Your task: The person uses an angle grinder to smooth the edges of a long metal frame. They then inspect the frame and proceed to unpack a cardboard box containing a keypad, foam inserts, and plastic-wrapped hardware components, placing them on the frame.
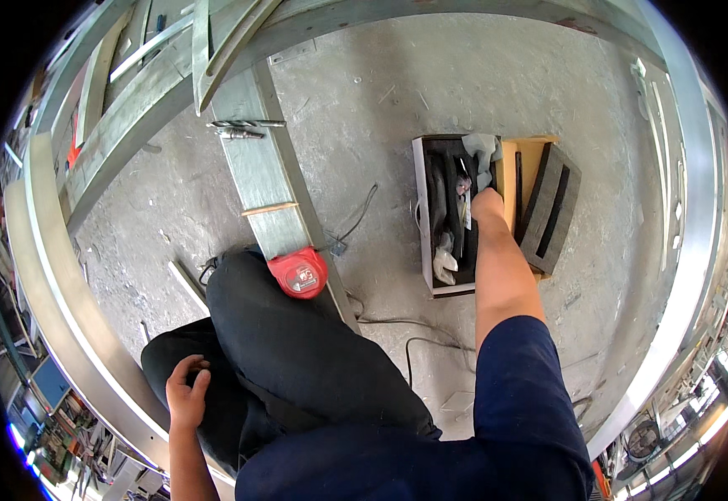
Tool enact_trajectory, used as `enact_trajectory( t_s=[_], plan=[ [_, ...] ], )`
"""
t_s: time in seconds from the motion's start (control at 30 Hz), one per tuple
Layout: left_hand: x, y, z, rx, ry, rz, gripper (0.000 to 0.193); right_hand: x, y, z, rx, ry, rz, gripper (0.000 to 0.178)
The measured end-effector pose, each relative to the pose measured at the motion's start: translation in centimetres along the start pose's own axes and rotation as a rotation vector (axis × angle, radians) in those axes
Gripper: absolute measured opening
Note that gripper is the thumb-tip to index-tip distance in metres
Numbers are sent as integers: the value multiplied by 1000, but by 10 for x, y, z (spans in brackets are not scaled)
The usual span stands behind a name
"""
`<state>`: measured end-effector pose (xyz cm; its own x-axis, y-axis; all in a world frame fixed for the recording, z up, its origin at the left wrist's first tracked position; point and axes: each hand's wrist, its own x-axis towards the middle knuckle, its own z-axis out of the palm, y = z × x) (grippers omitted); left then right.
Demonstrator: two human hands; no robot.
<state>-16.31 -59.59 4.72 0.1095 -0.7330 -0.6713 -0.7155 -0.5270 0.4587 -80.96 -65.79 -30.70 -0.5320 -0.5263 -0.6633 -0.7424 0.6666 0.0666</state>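
Observation:
My right hand [487, 203] reaches down into an open box [420, 179] on the floor, and its fingers are hidden inside. Grey foam, a crumpled grey piece [482, 149] and some pale plastic wrapping [444, 264] lie in the box. Loosely curled over my dark trouser leg, my left hand [187, 392] is open and holds nothing. A red tape measure [299, 272] sits beside my knee at the near end of a metal beam [255, 175]. Across that beam lie drill bits [245, 123] and a pencil [270, 209].
Against the box's right side rests its lid [535, 154] with a slotted grey foam piece [553, 209]. A black cable [414, 322] snakes over the concrete floor. Large metal frame members [130, 134] curve round the left, top and right, close to my left arm.

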Motion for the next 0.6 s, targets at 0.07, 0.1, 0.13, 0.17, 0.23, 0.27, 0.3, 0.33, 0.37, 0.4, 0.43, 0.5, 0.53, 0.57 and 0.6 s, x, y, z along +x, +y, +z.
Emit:
enact_trajectory(
  t_s=[0.07,0.1,0.13,0.17,0.23,0.27,0.3,0.33,0.37,0.4,0.43,0.5,0.53,0.57,0.6],
  plan=[
    [3,-1,1,-25,0,-11,31,12,4,0,99,25,73,29],
    [7,0,0,-36,2,-15,31,15,9,-5,25,-12,46,31],
    [14,2,-2,-31,4,-1,31,16,15,-11,-48,-49,22,32],
    [12,3,0,-30,26,-12,31,10,-2,-28,-93,-24,-12,32],
    [6,1,3,-88,66,-33,30,-21,-38,-69,69,242,-132,30],
    [12,0,5,-86,53,-28,31,-30,-36,-75,174,472,-253,30],
    [16,-1,6,-85,41,-25,31,-26,-34,-71,145,479,-351,32],
    [19,-2,7,-84,30,-25,31,-18,-35,-65,116,484,-452,35],
    [27,4,8,-54,-4,-2,31,-4,-24,-52,2,421,-464,42],
    [27,9,10,-26,-19,4,31,-2,-27,-47,-59,432,-471,44],
    [27,13,12,2,-34,10,31,0,-31,-41,-121,443,-479,46],
    [25,13,13,-21,-35,-14,32,6,-40,-38,-255,293,-393,62],
    [24,12,13,-33,-35,-25,32,12,-46,-39,-268,173,-330,64],
    [27,12,12,-37,-44,-22,32,22,-46,-39,-280,56,-259,65],
    [29,11,12,-46,-45,-20,33,28,-50,-43,-292,-57,-194,67]
  ],
)
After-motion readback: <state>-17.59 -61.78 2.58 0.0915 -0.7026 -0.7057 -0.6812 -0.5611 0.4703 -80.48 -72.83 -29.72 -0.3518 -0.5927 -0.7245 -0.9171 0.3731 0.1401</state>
